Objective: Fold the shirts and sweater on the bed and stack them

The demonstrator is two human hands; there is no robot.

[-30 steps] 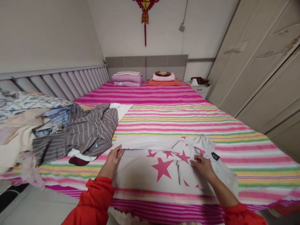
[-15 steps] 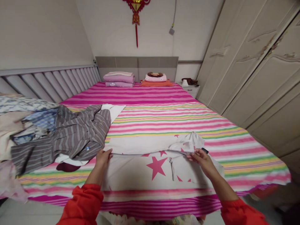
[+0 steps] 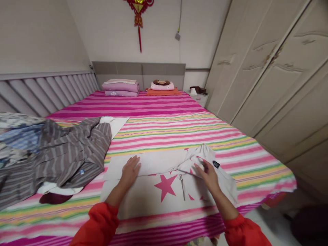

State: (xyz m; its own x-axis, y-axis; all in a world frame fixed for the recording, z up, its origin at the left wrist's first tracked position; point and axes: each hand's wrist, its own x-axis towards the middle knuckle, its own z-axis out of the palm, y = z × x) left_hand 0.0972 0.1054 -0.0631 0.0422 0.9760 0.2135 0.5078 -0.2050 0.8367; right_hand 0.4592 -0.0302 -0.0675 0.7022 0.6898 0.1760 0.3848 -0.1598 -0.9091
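An off-white garment with pink stars lies on the bed, its far side folded over in a long band. A black label shows at its right, and a short dark cord or zip line hangs near the large star. My left hand rests flat on the left of the folded band, fingers stretched out. My right hand is over the bunched right part, fingers loosely curved and apart, with no fabric visibly gripped.
The garment lies on a striped bed sheet. To the left are a grey striped shirt and a heap of other clothes. Folded bedding is by the headboard. A wardrobe stands along the right.
Both hands have let go of the folded edge. My left hand has moved right and flattened onto the cloth; my right has opened. The view has turned slightly right.
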